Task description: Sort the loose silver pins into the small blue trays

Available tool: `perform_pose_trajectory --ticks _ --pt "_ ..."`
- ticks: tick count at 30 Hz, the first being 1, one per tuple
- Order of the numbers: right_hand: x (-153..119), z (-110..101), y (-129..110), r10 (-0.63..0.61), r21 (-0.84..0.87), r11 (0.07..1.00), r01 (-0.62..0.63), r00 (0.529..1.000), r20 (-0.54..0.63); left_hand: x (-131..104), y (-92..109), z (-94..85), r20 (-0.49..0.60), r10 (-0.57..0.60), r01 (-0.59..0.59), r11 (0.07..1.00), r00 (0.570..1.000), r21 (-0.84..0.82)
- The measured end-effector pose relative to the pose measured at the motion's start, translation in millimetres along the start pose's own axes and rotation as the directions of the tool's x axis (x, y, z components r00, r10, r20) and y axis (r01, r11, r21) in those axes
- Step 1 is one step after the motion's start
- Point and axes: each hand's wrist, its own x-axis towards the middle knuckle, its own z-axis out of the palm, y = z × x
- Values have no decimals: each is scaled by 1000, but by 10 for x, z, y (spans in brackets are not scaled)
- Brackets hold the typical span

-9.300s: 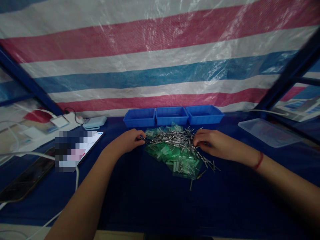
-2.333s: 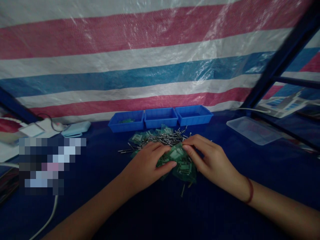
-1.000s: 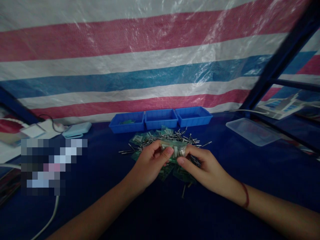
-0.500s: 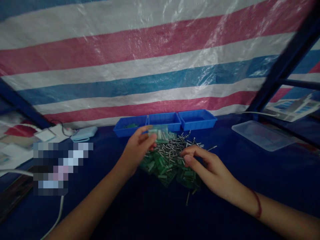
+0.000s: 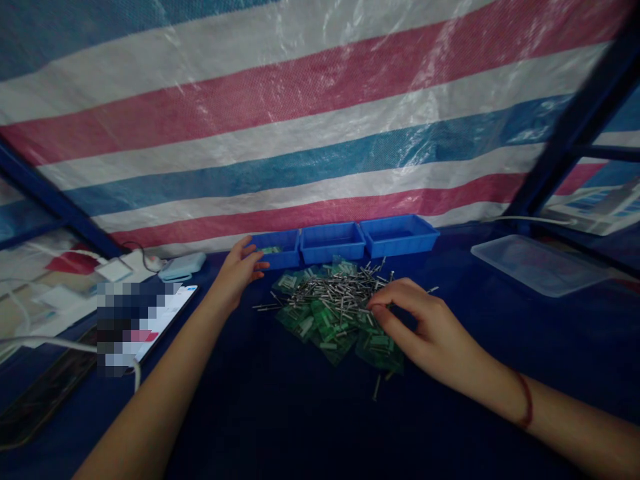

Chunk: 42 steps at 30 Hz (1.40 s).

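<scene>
My left hand (image 5: 241, 272) is at the near left edge of the left blue bin (image 5: 290, 257), fingers spread and holding nothing. Inside that bin lie small green pieces (image 5: 273, 250), too small to make out clearly. At the right side of a pile of thin silvery metal fasteners (image 5: 335, 290), my right hand (image 5: 423, 323) has thumb and forefinger pressed together. Whatever is in that pinch, if anything, is hidden. Clear packets of green plastic pieces (image 5: 325, 327) lie among and in front of the fasteners.
Beside the left bin stand a middle blue bin (image 5: 333, 250) and a right blue bin (image 5: 400, 241). A clear plastic lid (image 5: 535, 263) lies to the right. Phones (image 5: 173, 313), a light blue case (image 5: 183, 267) and white cables are on the left. A striped sheet (image 5: 320, 127) hangs behind.
My left hand has moved left from above the pile to the left bin and opened, letting go of the clear packet of green pieces. My right hand stays pinched at the pile.
</scene>
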Motion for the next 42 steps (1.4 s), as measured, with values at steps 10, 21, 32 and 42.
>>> perform_pose_trajectory --ticks 10,21,32,42 --pt "-5 -29 23 -54 -378 898 227 908 416 -658 78 256 677 278 -646 663 681 377" --pt "26 -155 -27 -114 -376 901 217 954 277 -988 9 411 774 347 -764 591 530 259" --pt "33 -125 -15 145 198 968 -153 988 57 -1127 -73 586 740 172 -450 872 650 192" --pt "42 -113 31 229 233 944 -234 972 51 -1013 -86 599 635 69 -181 977 769 113"
